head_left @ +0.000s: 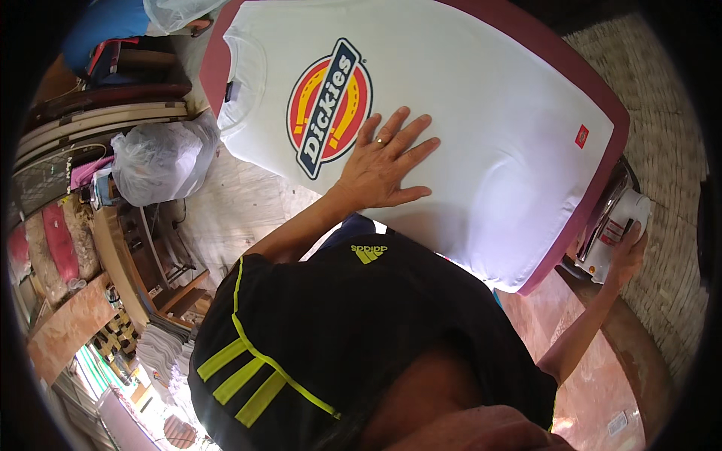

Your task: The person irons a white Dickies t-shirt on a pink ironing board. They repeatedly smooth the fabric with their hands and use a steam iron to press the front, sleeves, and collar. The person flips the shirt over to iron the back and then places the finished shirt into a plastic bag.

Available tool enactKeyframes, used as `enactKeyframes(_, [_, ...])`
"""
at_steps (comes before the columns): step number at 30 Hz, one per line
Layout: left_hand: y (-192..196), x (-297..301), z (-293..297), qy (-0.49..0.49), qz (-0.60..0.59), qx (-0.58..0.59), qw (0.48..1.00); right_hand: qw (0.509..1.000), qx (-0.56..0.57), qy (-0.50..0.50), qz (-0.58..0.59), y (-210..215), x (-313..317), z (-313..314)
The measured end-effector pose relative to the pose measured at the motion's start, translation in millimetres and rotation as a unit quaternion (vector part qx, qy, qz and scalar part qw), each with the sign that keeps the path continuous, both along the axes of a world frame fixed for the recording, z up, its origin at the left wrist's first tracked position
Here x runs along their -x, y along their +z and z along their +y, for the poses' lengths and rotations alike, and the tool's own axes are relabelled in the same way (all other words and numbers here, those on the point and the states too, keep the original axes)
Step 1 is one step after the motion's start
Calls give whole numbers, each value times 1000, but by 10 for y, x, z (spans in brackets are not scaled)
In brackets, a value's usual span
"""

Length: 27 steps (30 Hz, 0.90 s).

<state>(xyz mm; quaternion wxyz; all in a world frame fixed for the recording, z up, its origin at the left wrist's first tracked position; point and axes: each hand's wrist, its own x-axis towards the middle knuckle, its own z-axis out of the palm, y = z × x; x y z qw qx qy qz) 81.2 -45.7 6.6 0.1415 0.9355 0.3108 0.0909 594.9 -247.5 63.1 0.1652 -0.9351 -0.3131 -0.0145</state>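
Maroon ironing board [611, 113] under white shirt [481, 113], woven mat [669, 98] beyond.

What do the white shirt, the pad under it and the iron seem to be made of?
Shirt: probably soft knit cotton, matte, lying smooth under the left hand. Pad: seemingly maroon cloth padding, dull, with rounded edges. Iron, touched by the right hand: white glossy plastic body; its shiny sole looks metal.

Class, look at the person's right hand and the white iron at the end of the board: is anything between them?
Nothing visible. The right hand already rests on the white iron, while the left hand lies flat on the white T-shirt.
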Motion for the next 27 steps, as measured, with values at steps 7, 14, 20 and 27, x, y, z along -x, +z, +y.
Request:
enactKeyframes(7, [80,-97,76,-17,-43,2,999,923,-84,166,-336,141,345,-163])
enactKeyframes(14, [44,-529,521,-159,-172,-56,971,977,-203,62,-11,-109,1913,-657])
enactKeyframes(20, [-12,-1764,1155,-276,-241,-113,923,955,-176,-149,188,-511,2814,-1257])
enactKeyframes(27, [-534,-3234,1379,-129,-166,-180,961,745,-525,-171,374,-968,3260,-908])
